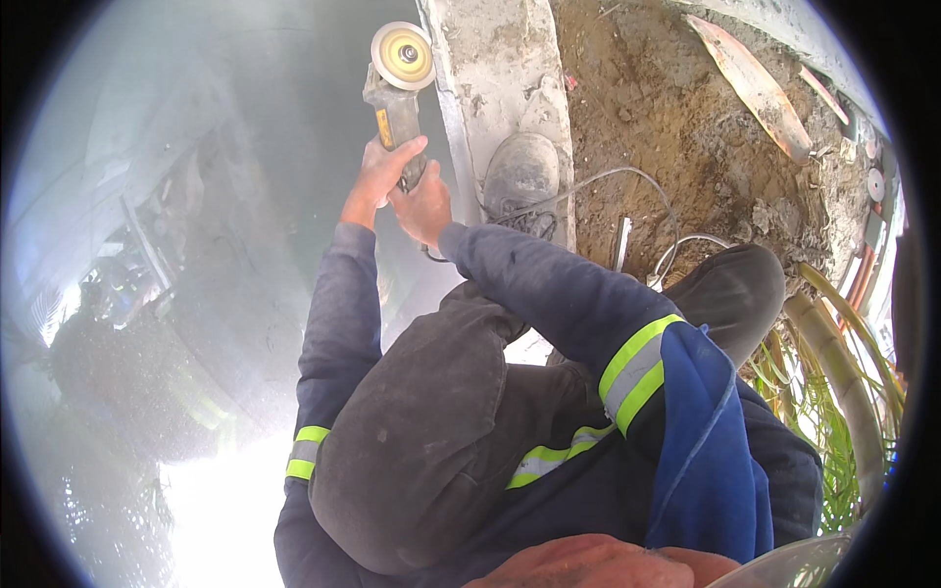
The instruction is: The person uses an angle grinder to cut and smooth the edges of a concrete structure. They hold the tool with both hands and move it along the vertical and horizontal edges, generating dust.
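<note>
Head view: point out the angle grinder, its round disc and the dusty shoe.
Angle grinder (pixel 400 120): head view, on the body just ahead of the hands.
Round disc (pixel 403 56): head view, on its middle.
Dusty shoe (pixel 522 176): head view, on its upper.

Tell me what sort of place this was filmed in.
Probably an outdoor construction site: a grey angle grinder with a round yellowish disc beside a long, rough grey concrete strip, and bare brown soil along that strip's far side.
</note>
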{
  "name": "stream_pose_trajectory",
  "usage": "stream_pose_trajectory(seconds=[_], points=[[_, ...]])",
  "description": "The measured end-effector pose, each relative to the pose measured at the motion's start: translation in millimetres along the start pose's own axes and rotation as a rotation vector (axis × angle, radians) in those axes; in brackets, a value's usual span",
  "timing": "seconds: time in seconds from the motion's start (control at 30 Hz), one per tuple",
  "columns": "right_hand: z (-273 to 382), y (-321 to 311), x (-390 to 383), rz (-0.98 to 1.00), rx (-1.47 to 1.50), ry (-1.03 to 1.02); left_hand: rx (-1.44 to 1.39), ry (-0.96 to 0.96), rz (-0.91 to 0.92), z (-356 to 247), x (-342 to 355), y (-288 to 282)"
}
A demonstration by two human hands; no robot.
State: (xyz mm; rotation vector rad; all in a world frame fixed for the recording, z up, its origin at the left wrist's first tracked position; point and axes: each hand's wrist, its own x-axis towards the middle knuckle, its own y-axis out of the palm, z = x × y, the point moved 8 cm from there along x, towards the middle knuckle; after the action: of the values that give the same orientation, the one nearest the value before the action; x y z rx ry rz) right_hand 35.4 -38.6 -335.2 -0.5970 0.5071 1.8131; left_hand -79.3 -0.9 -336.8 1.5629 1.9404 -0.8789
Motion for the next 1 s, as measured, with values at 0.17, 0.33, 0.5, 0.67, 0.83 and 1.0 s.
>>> stream_pose_trajectory(seconds=[0.17, 0.33, 0.5, 0.67, 0.83, 1.0], points=[[-0.6, -1.2, 11.3, 0.002, 0.041, -0.008, 0.006, 0.039, -0.015, -7.4, 9.2, 4.8], [5.4, -3.3, 21.6, -0.015, 0.041, -0.029, 0.021, 0.046, -0.002, -11.6, 20.5, 3.6], [8.1, -3.1, 24.7, 0.0, 0.04, 0.006, 0.043, 0.009, -0.017, -10.4, 27.6, -0.8], [6.7, -4.6, 22.0, -0.023, 0.047, 0.011, 0.048, 0.032, -0.02, -12.3, 23.8, 1.8], [0.6, -2.1, 13.9, -0.003, 0.03, 0.017, 0.053, -0.002, 0.008, -7.5, 14.5, 3.6], [-1.6, 0.5, 11.2, -0.005, 0.01, 0.015, 0.038, 0.011, -0.003, -7.2, 8.9, 2.4]])
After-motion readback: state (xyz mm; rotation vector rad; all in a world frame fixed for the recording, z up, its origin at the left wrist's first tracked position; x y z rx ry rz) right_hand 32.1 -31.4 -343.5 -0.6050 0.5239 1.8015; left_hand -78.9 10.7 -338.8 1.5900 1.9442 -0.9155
